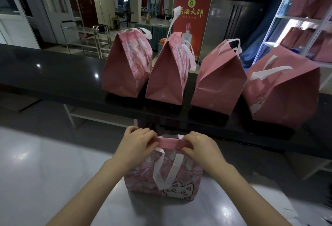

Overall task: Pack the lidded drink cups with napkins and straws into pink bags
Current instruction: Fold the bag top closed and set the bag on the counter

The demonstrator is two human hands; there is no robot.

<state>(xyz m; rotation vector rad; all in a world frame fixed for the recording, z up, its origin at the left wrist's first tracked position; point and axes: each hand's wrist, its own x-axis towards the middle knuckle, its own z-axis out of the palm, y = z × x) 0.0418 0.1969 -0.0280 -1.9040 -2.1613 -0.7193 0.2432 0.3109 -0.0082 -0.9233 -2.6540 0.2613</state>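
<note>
1. The left hand (136, 142) sits at the left end of the pink bag's (143, 181) folded top (169, 142), fingers curled over it and thumb beneath, pinching the strip.
2. The bag stands upright on the pale table (45, 172), directly in front of the person. Its folded top runs left to right between the two hands, and a white handle (173, 171) hangs down the near face. Cups, napkins and straws are not visible; whatever is inside is hidden.
3. The right hand (198, 146) mirrors the left at the strip's right end, fingertips clamped on the fold.
4. Both hands are equally near. The strip's long axis lies across the body, so a further fold would likely roll away from or toward the person, with both ends turned together.
5. Beyond, four closed bags (122, 71) stand in a row on the black counter (53, 75), with open counter to their left. A shelf (294, 17) at far right holds more.
</note>
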